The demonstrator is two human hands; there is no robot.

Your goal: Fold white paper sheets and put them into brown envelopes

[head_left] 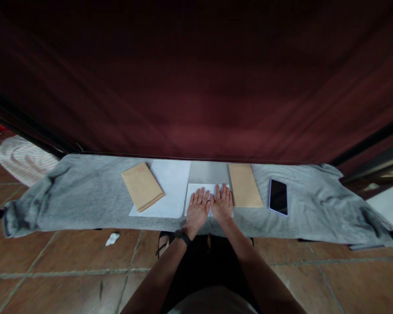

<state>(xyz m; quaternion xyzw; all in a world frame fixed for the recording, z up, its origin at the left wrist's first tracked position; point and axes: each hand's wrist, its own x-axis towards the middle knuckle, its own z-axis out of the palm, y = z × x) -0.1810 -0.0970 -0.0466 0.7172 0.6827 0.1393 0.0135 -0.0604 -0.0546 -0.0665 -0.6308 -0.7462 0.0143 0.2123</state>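
Observation:
A white sheet of paper (191, 188), smaller than the stack beside it, lies on the grey cloth in front of me. My left hand (197, 209) is flat on its middle with fingers stretched forward. Beside it my right hand (222, 206) rests flat on the paper's right part, fingers slightly spread, the thumbs close together. Neither hand grips anything. Just right of my right hand lies a stack of brown envelopes (246, 185). To the left, larger white paper (173, 187) lies partly under another stack of brown envelopes (142, 185), which sits at a slant.
A phone (278, 197) with a dark screen and pale purple edge lies on the grey cloth (88, 196) at the right. A dark red curtain (196, 87) rises behind the narrow surface. Below, a crumpled white scrap (112, 238) lies on the tiled floor (75, 253).

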